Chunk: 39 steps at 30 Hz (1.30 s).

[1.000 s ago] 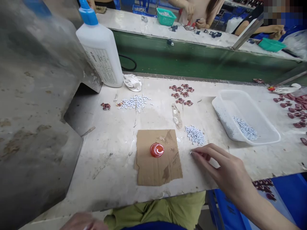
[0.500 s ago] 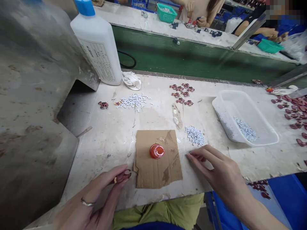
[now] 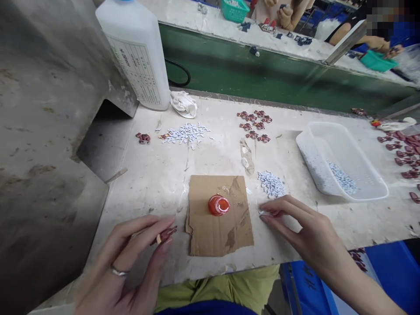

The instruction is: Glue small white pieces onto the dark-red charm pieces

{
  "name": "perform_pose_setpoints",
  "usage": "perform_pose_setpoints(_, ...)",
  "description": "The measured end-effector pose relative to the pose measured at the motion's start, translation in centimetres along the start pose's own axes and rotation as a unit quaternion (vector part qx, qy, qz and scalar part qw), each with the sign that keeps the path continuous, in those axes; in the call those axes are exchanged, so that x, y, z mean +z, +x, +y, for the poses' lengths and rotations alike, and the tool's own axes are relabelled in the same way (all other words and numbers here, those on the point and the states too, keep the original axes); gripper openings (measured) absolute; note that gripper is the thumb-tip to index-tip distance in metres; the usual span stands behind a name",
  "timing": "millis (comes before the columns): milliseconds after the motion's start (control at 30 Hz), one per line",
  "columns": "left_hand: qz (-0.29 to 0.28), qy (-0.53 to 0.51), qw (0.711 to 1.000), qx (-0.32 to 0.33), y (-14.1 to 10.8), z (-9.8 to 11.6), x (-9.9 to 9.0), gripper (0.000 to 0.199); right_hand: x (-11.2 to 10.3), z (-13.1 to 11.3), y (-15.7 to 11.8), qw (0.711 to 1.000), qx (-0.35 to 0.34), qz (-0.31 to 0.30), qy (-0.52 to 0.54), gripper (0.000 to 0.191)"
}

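Note:
My left hand (image 3: 131, 258) pinches a small dark-red plastic figure (image 3: 166, 235) with a yellowish band, left of a cardboard square (image 3: 210, 240). On that cardboard stands a small round container of glossy red stuff (image 3: 218, 205). To its right, my right hand (image 3: 305, 227) has thumb and fingertips closed on a tiny pale blue-white piece (image 3: 261, 212) at the table surface. A heap of similar curved pieces (image 3: 271, 183) lies just beyond those fingers.
Behind are a white bottle (image 3: 141, 61), a crumpled cloth (image 3: 183, 104), a spread of pale pieces (image 3: 185, 132) and several dark-red figures (image 3: 254, 124). A translucent tray (image 3: 374, 192) stands right; grey metal housing (image 3: 39, 153) borders the left. Co-workers' hands (image 3: 285, 16) show across the partition.
The right fingertips have closed together, and a pale piece now shows at them. My left hand has turned the figure slightly, its fingers more spread. The view has shifted a little.

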<state>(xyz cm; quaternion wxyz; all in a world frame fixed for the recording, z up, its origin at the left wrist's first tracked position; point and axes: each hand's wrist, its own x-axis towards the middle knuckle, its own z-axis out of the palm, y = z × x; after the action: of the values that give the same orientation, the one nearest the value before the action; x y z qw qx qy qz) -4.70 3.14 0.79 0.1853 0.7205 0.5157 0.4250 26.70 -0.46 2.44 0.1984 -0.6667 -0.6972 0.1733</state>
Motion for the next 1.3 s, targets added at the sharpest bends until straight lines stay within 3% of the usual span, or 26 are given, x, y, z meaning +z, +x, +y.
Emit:
perform_pose_setpoints(133, -0.034, 0.002, 0.999, 0.029, 0.4, 0.3, 0.0, 0.037, -0.1, 0.1, 0.5, 0.999, -0.006, -0.043, 0.018, 0.015)
perform_pose_setpoints(300, -0.111, -0.007, 0.994, 0.018, 0.2, 0.3, 0.4, 0.035, -0.6, -1.1, 0.7, 0.995, -0.099, 0.012, -0.021, 0.012)
perform_pose_setpoints(467, -0.096, -0.049, 0.994, 0.0, 0.0, 0.8, 0.7, 0.018, -0.9, -3.4, 2.5, 0.992, -0.118, -0.001, 0.05, 0.014)
perform_pose_setpoints(633, -0.124, -0.056, 0.99, 0.027, 0.1, 0.9, 0.7, 0.03, -0.4, -4.9, 4.2, 0.986, -0.125, -0.028, 0.108, 0.017)
perform_pose_setpoints(867, -0.1, -0.083, 0.991, -0.014, -0.3, 1.0, 0.7, 0.029, 0.4, -5.0, 4.8, 0.984, -0.154, -0.026, 0.081, 0.017)
perform_pose_setpoints(1300, -0.128, -0.078, 0.989, 0.013, -0.1, 1.1, 1.1, 0.028, 0.6, -5.1, 4.9, 0.984, -0.156, -0.02, 0.08, 0.019)
